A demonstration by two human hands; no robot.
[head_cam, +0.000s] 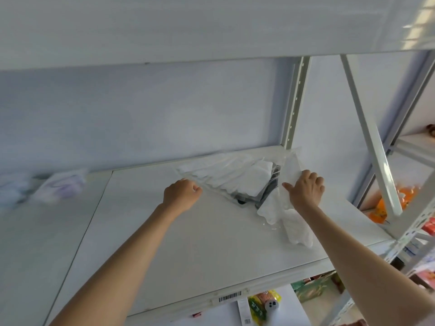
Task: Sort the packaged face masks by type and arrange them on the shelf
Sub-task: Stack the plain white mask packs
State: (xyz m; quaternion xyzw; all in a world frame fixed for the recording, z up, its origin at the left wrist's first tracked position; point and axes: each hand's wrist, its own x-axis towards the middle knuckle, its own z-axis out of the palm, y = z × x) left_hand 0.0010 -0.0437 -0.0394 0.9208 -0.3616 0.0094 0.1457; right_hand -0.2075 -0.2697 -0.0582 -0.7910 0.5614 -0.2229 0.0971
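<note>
On the white shelf [188, 243] lies a heap of clear packets of white face masks [235, 177], with a dark packet [270, 187] under them. My left hand [181, 194] pinches the near left edge of the heap. My right hand [306, 189] grips an upright clear packet of white masks [289, 170]; more white masks [294, 224] hang down below it toward the shelf front. Blurred purple-and-white mask packets [61, 187] lie at the shelf's far left.
A white upright post [294, 104] and a slanted brace [369, 135] frame the shelf's right end. Another shelf board [211, 27] hangs close overhead. Orange goods [388, 203] sit on the neighbouring rack, and coloured packets [261, 304] on the level below.
</note>
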